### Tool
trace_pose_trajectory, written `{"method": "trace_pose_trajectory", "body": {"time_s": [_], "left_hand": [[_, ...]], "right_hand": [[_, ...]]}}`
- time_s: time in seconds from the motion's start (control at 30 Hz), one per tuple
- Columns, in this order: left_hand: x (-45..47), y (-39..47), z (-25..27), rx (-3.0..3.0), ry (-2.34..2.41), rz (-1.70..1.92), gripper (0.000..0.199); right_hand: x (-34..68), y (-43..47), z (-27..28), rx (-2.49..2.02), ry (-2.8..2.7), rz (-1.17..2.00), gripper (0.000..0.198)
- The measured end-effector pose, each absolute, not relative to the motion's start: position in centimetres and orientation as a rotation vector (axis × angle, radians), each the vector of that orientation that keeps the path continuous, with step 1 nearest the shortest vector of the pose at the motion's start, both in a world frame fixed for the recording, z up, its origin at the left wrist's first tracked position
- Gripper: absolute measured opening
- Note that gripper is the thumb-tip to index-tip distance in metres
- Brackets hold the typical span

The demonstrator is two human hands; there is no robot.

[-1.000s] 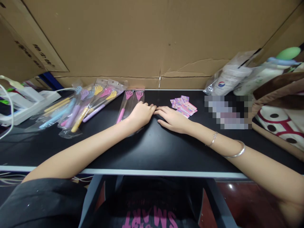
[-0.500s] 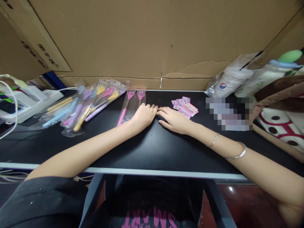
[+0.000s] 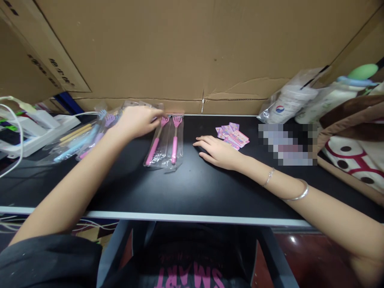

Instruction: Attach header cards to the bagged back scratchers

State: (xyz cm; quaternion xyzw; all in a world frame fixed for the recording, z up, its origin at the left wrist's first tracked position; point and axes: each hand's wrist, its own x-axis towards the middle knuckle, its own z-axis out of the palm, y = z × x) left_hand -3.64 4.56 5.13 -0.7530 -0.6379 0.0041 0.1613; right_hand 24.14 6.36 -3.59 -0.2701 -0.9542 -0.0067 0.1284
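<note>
Two pink back scratchers (image 3: 174, 150) lie side by side in clear plastic sleeves on the black desktop. Just left of their claw heads, my left hand (image 3: 135, 122) is over the pile of wrapped back scratchers, covering its right part. Its fingers point right, a little blurred, with thumb and fingers apart and nothing visible between them. From under it show a purple back scratcher (image 3: 110, 119) and a blue back scratcher (image 3: 95, 130), also bagged. My right hand (image 3: 220, 153) rests on the desk, fingers stretched out, holding nothing. Beyond its knuckles is a small heap of pink and purple cards (image 3: 237, 138).
A white power strip (image 3: 45, 134) with plugs and cables stands at the left. On the right are a bagged drink cup (image 3: 292, 104), a bottle with a green top (image 3: 345, 94) and a brown-handled bag (image 3: 354, 160). A cardboard wall (image 3: 168, 52) closes off the back.
My left hand has moved left and away from my right fingertips, uncovering the two pink back scratchers and reaching over the pile. My right hand stays in place.
</note>
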Motion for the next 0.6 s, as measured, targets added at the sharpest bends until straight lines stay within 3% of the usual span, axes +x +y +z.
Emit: {"method": "trace_pose_trajectory", "body": {"time_s": [0.23, 0.43, 0.6], "left_hand": [[-11.1, 3.0, 4.4, -1.738, -2.188, 0.289, 0.068], [-13.5, 3.1, 2.5, -1.785, -2.343, 0.168, 0.089], [-13.1, 3.1, 2.3, -1.808, -2.386, 0.071, 0.078]], "right_hand": [[24.2, 6.5, -3.7, -0.771, -2.78, -0.079, 0.037], [24.1, 6.5, -3.6, -0.782, -2.783, -0.13, 0.037], [24.0, 6.2, -3.6, -0.784, -2.784, -0.163, 0.037]]}}
